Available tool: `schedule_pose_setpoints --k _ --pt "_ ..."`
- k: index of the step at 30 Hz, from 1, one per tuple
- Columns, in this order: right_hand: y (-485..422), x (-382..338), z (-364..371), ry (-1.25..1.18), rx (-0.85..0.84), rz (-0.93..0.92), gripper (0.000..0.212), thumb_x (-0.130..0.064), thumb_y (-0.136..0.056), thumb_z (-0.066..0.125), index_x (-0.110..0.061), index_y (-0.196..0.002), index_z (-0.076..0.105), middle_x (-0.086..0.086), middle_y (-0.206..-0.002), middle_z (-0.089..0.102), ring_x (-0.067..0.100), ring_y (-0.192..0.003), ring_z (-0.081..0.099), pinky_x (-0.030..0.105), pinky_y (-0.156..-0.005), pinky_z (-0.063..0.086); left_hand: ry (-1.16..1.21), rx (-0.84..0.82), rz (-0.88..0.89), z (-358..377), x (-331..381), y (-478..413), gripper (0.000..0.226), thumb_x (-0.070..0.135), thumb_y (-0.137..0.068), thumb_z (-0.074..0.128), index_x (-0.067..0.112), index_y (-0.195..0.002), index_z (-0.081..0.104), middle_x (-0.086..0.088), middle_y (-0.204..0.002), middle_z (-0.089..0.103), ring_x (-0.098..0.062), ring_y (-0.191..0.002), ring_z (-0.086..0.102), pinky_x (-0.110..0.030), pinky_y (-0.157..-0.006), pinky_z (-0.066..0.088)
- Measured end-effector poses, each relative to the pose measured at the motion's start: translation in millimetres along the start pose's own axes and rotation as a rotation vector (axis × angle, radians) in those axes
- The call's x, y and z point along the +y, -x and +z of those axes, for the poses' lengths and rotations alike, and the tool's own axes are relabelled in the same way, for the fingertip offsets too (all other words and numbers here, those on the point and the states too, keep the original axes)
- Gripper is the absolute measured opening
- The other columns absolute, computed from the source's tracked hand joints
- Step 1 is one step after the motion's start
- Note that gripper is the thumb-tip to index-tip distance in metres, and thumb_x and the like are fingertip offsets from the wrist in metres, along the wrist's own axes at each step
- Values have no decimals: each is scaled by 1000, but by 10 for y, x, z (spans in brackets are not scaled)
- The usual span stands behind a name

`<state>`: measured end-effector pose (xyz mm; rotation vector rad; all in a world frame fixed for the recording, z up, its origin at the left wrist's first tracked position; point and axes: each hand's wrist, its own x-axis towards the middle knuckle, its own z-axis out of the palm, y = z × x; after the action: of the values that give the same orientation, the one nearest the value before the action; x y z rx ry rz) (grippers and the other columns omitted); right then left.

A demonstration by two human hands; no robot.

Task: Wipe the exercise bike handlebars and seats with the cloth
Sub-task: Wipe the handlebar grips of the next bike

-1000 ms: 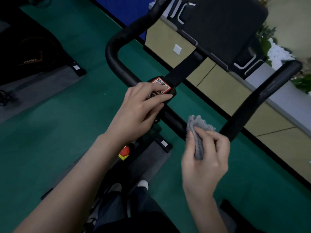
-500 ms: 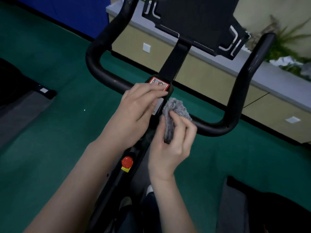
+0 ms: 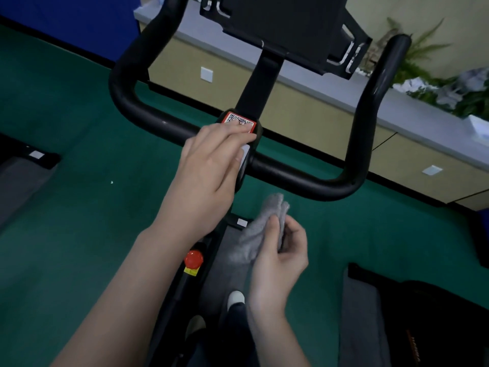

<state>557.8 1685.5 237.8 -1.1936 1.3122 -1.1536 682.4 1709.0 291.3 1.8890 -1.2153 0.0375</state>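
The black U-shaped handlebar [image 3: 304, 181] of an exercise bike fills the upper middle of the head view, with a black tablet holder [image 3: 285, 27] above its stem. My left hand [image 3: 211, 165] rests on the handlebar's centre clamp, fingers straight over a red-framed QR sticker [image 3: 239, 120]. My right hand [image 3: 280, 255] holds a crumpled grey cloth [image 3: 260, 231] below the bar, a little apart from it. The seat is out of view.
A red knob [image 3: 194, 259] sits on the bike frame under my left forearm. Green floor [image 3: 79, 207] surrounds the bike. A low beige cabinet [image 3: 317, 112] with plants [image 3: 449, 86] runs behind. Other dark equipment stands at far left [image 3: 31, 154] and lower right [image 3: 423, 313].
My right hand has pulled the cloth down and away from the bar near the centre clamp. My left hand stays on the clamp. The view has swung to face the handlebar squarely.
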Motion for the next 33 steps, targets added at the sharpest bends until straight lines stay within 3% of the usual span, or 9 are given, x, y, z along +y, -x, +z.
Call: schedule_pose_setpoints --k 3,6,10,12,15,19,25,30,33 --pt "-121 -171 190 -212 8 196 10 -13 -92 60 -11 -101 63 9 -103 68 19 -99 65 27 -88 51 -14 0 15 6 -5 -3 32 9 -96 42 13 -124 59 5 -130 54 -11 -120 42 -14 -97 22" --pt "-58 -301 359 -423 -75 325 13 -8 -91 60 -12 -104 60 6 -107 69 12 -97 67 17 -79 52 -23 7 17 6 -5 0 33 9 -96 42 12 -124 58 4 -130 53 -11 -120 42 -14 -96 21" --pt "36 -336 444 -519 -169 434 31 -5 -90 61 -11 -120 54 4 -120 65 14 -109 64 26 -93 51 -28 6 18 1 -16 6 33 9 -96 41 12 -124 58 5 -132 53 -11 -122 41 -15 -98 21" --pt "-9 -353 421 -530 -193 452 29 -1 -89 60 -8 -117 56 3 -114 68 13 -103 66 24 -89 52 -36 6 26 9 -25 5 33 8 -96 41 12 -125 58 4 -132 53 -12 -122 41 -16 -98 21" --pt "-107 -402 256 -599 -176 501 27 6 -87 59 0 -114 60 12 -106 71 20 -95 68 31 -89 55 -46 18 36 17 -30 13 34 7 -95 42 11 -125 58 3 -132 53 -12 -122 41 -15 -98 21" --pt "-228 -446 49 -622 -77 492 35 6 -86 61 0 -121 58 12 -104 72 19 -92 71 29 -84 57 -76 29 46 28 -5 25 33 9 -95 43 10 -125 58 1 -131 53 -16 -122 43 -20 -99 24" --pt "-116 -479 182 -565 -221 521 26 3 -88 60 3 -114 61 20 -109 69 28 -100 68 39 -93 53 -233 55 139 60 143 -14 35 24 -94 51 8 -124 58 -4 -124 58 -20 -121 44 -32 -101 27" --pt "-321 -494 -131 -604 -21 444 33 6 -85 61 6 -117 59 6 -89 75 15 -82 72 24 -73 58 -282 -3 248 192 225 -82 33 31 -91 58 9 -115 65 -3 -112 64 -24 -111 56 -34 -101 30" --pt "-312 -487 -118 -572 -14 428 33 4 -85 62 5 -118 59 11 -97 74 19 -89 71 29 -81 58 -361 9 275 259 186 -64 32 35 -90 61 10 -110 68 -1 -105 66 -23 -103 60 -35 -101 33"
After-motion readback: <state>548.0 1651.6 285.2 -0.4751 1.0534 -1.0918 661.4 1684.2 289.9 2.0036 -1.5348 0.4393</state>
